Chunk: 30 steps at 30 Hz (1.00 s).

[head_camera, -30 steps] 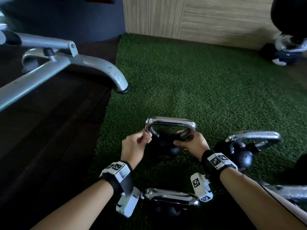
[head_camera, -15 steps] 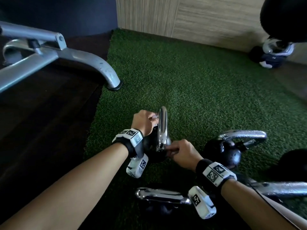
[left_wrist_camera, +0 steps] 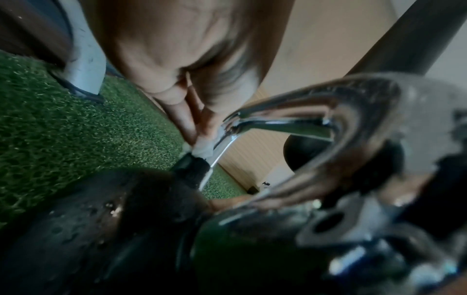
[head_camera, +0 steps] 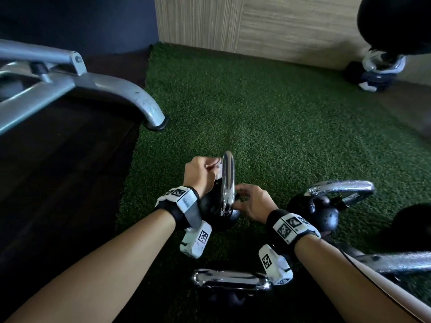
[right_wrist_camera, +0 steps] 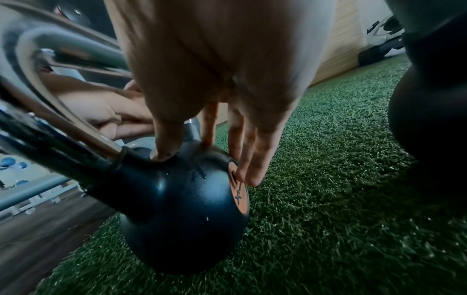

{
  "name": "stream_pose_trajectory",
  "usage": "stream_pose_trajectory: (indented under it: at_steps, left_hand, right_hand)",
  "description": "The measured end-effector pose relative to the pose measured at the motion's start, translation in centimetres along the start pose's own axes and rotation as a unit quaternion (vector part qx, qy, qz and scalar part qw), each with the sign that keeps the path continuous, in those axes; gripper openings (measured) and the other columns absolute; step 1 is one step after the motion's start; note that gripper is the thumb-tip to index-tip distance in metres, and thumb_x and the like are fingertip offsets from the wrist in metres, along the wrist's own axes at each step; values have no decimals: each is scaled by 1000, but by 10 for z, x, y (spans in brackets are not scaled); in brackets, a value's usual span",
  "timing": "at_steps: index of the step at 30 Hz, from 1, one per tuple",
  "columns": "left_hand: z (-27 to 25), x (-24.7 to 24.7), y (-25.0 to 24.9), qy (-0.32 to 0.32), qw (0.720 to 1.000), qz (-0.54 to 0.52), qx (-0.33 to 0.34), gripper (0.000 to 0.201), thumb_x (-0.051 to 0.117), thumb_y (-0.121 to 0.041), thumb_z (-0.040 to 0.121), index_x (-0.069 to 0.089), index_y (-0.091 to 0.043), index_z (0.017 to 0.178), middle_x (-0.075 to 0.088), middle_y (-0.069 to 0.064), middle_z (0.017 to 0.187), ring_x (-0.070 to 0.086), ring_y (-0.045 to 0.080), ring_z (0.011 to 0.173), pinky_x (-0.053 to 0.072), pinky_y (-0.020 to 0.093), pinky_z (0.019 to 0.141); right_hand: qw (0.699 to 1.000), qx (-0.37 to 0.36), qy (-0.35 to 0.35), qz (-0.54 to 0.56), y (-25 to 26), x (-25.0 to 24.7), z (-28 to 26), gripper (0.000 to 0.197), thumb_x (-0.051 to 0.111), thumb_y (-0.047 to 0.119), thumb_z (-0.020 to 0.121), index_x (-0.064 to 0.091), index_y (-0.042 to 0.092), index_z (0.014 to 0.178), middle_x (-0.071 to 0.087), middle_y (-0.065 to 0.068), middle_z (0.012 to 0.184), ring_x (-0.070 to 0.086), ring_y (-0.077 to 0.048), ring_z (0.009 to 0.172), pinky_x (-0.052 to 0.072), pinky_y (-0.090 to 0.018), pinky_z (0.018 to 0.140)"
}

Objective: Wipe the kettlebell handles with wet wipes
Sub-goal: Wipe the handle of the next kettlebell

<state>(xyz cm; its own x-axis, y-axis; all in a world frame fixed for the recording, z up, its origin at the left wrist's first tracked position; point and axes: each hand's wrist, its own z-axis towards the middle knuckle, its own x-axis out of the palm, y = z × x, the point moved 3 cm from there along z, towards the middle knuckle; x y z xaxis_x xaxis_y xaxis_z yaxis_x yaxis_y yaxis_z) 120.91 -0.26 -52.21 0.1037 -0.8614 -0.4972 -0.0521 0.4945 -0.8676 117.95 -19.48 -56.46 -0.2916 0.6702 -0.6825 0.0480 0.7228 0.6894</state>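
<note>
Green turf (head_camera: 268, 108), left hand (head_camera: 200, 174) apparently pinching wipe (head_camera: 218, 170) against handle (head_camera: 228, 180)

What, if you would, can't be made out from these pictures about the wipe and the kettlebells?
- Wet wipe: mostly hidden in the left hand; its size is unclear.
- Nearest kettlebell's handle: its ball is lost in shadow, head view.
- Right hand: whether it presses or only touches the kettlebell body.

Black round kettlebell (head_camera: 229, 215) with chrome loop handle (head_camera: 228, 183) stands upright on green turf, handle edge-on to the head camera. Small white wet wipe (head_camera: 218, 171), crumpled, pressed against the handle's left side near its base; its extent unclear, blurred.
</note>
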Motion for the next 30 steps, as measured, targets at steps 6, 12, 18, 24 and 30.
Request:
stream_pose_trajectory:
  at_steps: [6,12,18,24,30]
  left_hand:
    - [14,-8,-4,58,998,-4,-31,19,75,-23,92,79,-21,111,77,-10,97,68,6,89,49,18,82]
    - [10,-17,-16,63,981,-183,-6,32,72,0,92,76,-16,120,77,-3,116,75,7,101,62,29,90]
    - [-6,-20,-19,76,959,-268,-49,26,73,-1,91,76,-9,116,79,6,110,76,14,96,63,29,86]
    - [-10,-32,-17,110,970,-218,-16,23,84,-14,84,81,-17,106,81,-2,99,76,10,99,57,27,96]
    - [-27,-34,-13,181,951,-247,-48,17,83,-5,82,79,-11,98,81,7,94,77,19,92,61,27,85]
  right_hand:
    - [999,-11,-18,33,0,-1,-2,46,88,37,78,75,23,120,75,13,108,67,2,91,50,-7,83]
    - [998,-24,-28,50,-2,-2,-3,42,89,40,77,78,23,113,77,11,107,70,-3,99,43,-1,75]
    - [999,-12,-27,23,-5,-1,2,54,89,48,73,75,27,121,76,11,112,70,-6,104,53,-25,94]
    - [998,-14,-33,44,-7,-1,5,49,92,42,72,78,25,117,77,9,106,69,-3,95,46,-10,74]
    - [998,-7,-26,60,-11,0,10,45,94,34,71,79,22,112,80,8,100,66,8,77,41,-1,60]
